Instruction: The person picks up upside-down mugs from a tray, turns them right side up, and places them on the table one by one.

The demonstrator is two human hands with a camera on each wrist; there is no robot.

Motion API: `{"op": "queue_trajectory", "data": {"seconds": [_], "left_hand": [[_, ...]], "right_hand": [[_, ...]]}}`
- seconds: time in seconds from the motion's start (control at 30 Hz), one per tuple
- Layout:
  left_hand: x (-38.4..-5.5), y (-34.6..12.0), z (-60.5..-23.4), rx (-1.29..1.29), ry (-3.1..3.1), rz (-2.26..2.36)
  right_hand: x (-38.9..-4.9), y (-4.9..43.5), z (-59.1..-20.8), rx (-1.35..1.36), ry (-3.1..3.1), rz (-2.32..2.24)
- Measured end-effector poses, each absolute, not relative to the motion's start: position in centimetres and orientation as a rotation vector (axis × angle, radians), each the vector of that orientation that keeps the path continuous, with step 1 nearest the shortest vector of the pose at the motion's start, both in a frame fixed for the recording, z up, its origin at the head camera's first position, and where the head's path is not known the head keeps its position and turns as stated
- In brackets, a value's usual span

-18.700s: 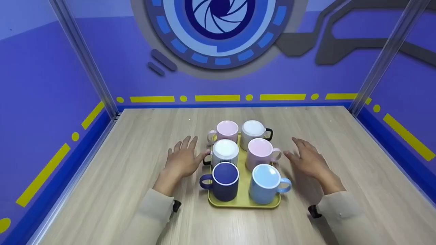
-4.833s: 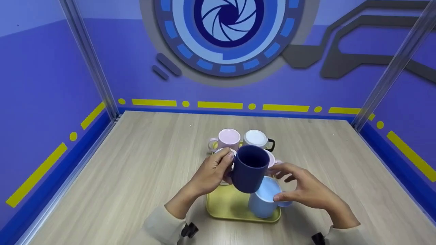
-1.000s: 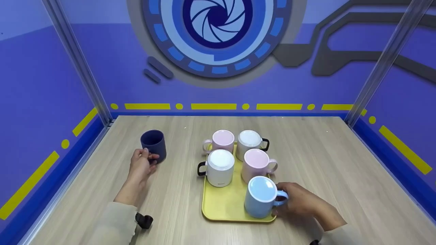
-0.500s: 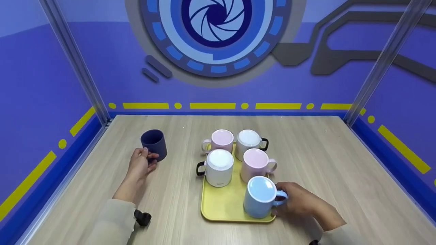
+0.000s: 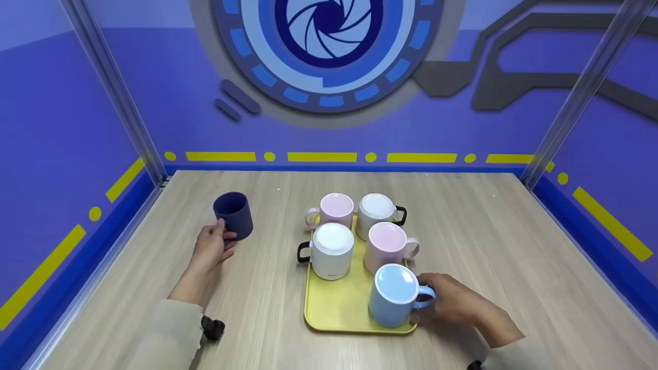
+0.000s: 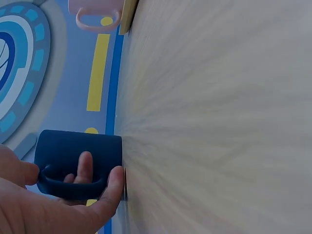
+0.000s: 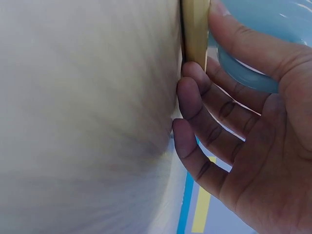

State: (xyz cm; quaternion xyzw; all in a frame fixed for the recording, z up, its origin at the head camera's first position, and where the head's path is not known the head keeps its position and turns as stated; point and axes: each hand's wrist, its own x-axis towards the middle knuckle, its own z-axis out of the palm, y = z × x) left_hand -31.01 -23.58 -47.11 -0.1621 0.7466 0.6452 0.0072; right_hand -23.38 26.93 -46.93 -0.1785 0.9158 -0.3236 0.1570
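Note:
My left hand (image 5: pixel 209 246) holds the handle of a navy mug (image 5: pixel 237 218), which stands mouth up on the table left of the tray. In the left wrist view, fingers pass through the handle (image 6: pixel 73 189). At the front right corner of the yellow tray (image 5: pixel 334 313), my right hand (image 5: pixel 452 300) holds the rim. The right wrist view has the thumb (image 7: pixel 243 41) on top of the tray edge (image 7: pixel 194 34) and fingertips against its side. Right beside that hand, a light blue mug (image 5: pixel 390 303) stands on the tray, apparently base up.
Behind it on the tray are a pink mug (image 5: pixel 383 257), a white mug with a black handle (image 5: pixel 331 259), another pink mug (image 5: pixel 336 208) and another white mug (image 5: pixel 372 223). These also look base up. Blue-purple panels (image 5: pixel 329 139) border the wooden table (image 5: pixel 272 308).
Since the oldest frame, the navy mug has left the tray's front left, been turned mouth up and stood on the table at left. My right hand has moved to the tray rim. The last second shows little motion.

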Motion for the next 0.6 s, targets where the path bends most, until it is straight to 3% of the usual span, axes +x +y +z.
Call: {"op": "queue_trajectory", "data": {"seconds": [0.2, 0.6], "left_hand": [[-30.0, -23.8, -46.8, -0.554, 2.508, 1.826], [-25.5, -21.3, -44.3, -0.405, 2.918, 1.547]], "right_hand": [[-23.5, 27.1, -46.9, -0.539, 2.603, -0.943], [-23.5, 27.3, -47.0, -0.576, 2.618, -0.928]]}}
